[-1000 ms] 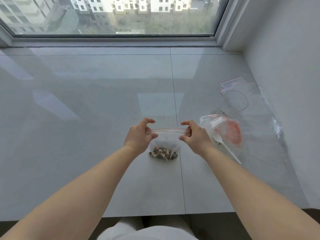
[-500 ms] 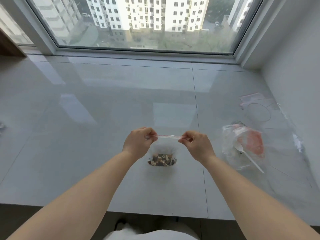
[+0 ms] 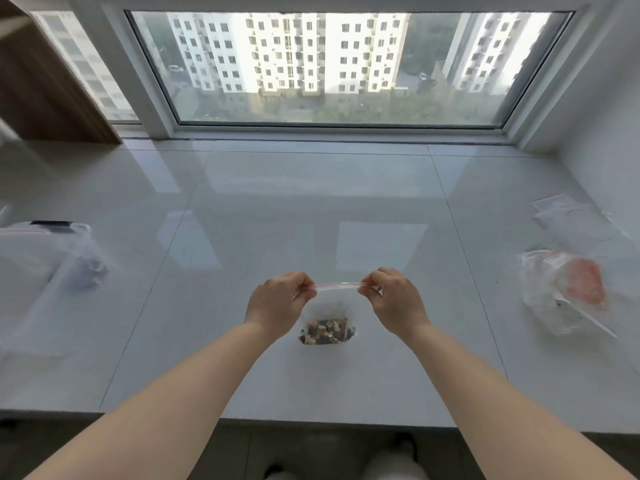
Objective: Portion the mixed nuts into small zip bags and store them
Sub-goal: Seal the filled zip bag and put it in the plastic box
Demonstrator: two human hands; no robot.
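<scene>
A glossy pale tiled ledge (image 3: 242, 209) runs up to a wide window (image 3: 339, 67) whose glass looks out on white apartment blocks (image 3: 287, 53) with greenery at their feet. A brown wooden panel (image 3: 41, 88) stands at the far left corner. A white wall (image 3: 602, 133) closes the ledge on the right.

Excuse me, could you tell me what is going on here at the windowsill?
A person is portioning nuts. Both hands, the left hand and the right hand, pinch the red zip strip of a small zip bag, stretched flat between them. A portion of mixed nuts sits in its bottom, on the white ledge. A large plastic bag lies to the right, a clear container to the left.
</scene>
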